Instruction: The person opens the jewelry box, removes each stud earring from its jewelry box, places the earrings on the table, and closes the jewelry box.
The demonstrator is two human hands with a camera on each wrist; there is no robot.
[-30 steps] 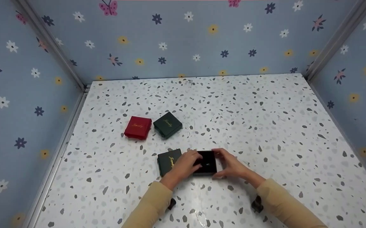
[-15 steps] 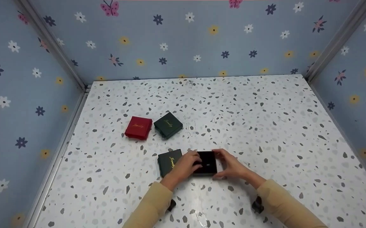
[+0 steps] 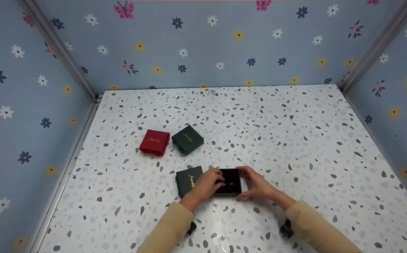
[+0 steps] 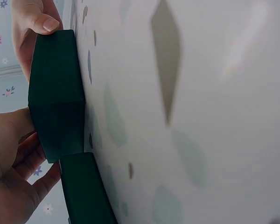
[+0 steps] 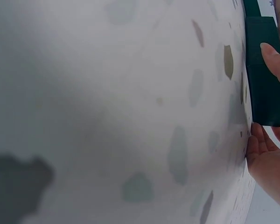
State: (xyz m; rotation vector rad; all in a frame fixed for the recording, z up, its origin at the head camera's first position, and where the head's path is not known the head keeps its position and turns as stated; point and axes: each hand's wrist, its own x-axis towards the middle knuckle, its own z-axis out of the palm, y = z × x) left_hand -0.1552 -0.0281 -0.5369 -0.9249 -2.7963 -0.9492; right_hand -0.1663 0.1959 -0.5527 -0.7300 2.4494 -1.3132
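A jewelry box [image 3: 230, 178] with a black inside lies lidless on the table, a tiny shiny piece in its middle. My right hand [image 3: 258, 184] grips its right end, thumb at the near corner and fingers at the far corner. My left hand [image 3: 205, 183] curls over its left side; its fingertips are over the black inside, and what they touch there is hidden. Left of it lies a dark green lid [image 3: 186, 178] with gold lettering, partly under my left hand. In the left wrist view the box's green outer wall [image 4: 58, 88] stands between both hands.
Farther back on the speckled white table [image 3: 277, 123] sit a red jewelry box [image 3: 154, 141] and a dark green jewelry box [image 3: 187, 139], close together. Blue flowered panels [image 3: 203, 42] wall the table at the back and both sides.
Both hands stay at the box in nearly the same pose. The whole head view has shifted very slightly, with the scene a little lower in the picture.
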